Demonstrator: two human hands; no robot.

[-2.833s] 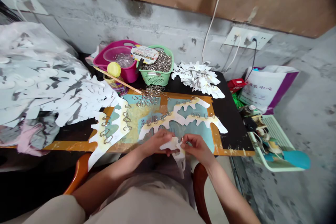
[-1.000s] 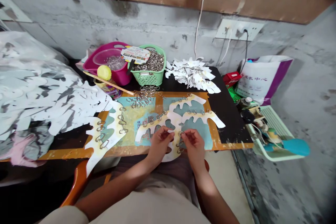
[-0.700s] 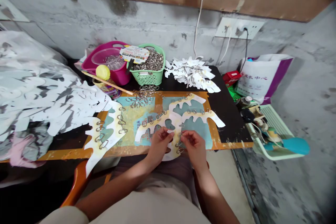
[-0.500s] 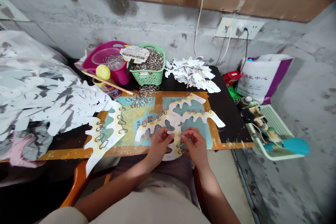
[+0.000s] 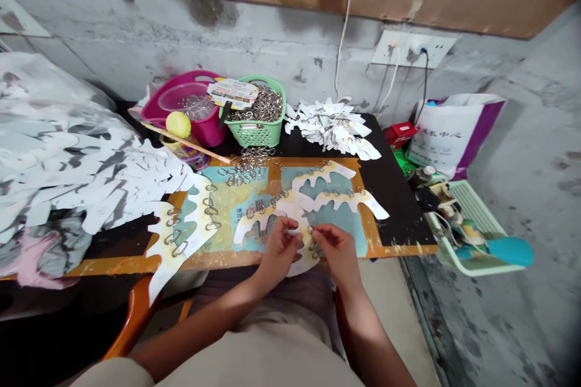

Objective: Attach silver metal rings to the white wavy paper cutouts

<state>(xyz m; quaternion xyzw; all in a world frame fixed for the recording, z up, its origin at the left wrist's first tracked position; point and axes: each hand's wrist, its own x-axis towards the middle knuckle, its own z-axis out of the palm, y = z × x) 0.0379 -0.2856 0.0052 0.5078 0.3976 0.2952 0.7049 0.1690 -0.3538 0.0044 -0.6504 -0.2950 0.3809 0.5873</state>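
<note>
My left hand (image 5: 281,247) pinches a white cut-out piece (image 5: 300,266) with a jagged edge, held low over the table's front edge. At that piece's right side, the closed fingertips of my right hand (image 5: 334,248) grip a small metal ring, mostly hidden by the fingers. Several metal rings (image 5: 315,250) hang along the same side just below. Similar white pieces with rings lie around: one to the left (image 5: 259,217), one to the right (image 5: 351,200), one behind (image 5: 323,175). Two more (image 5: 172,254) rest further left. Yellowish glue-like stains mark their ringed edges.
Loose metal rings (image 5: 247,168) are heaped behind the work area, before a green basket (image 5: 256,133) full of them. Beside it stand a magenta basket (image 5: 181,81) and a wooden stick (image 5: 186,143). White cut-outs pile up at left (image 5: 100,175) and back right (image 5: 331,127).
Both hands stay close together at the white piece. My right fingertips have shifted slightly up and left along its edge, and the piece has tilted a little.
</note>
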